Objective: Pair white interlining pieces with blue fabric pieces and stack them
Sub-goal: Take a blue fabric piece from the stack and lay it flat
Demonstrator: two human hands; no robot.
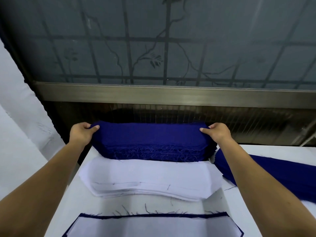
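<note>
Left hand (82, 133), right hand (218, 132) gripping blue stack (150, 142) ends, thumbs on top, fingers curling underneath; white stack (150, 178) lying nearer on counter (82, 204).

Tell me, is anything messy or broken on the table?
Nothing is broken. The blue fabric stack, gripped at its ends by the left hand and right hand, has frayed edges with loose threads. Stray dark threads lie on the white interlining pile and the table.

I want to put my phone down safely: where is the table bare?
A bare strip of table runs between the white interlining stack and the paired piece nearest the person. Another patch lies far right, behind the loose blue fabric. Crowded: the blue stack, gripped by left hand and right hand.
</note>
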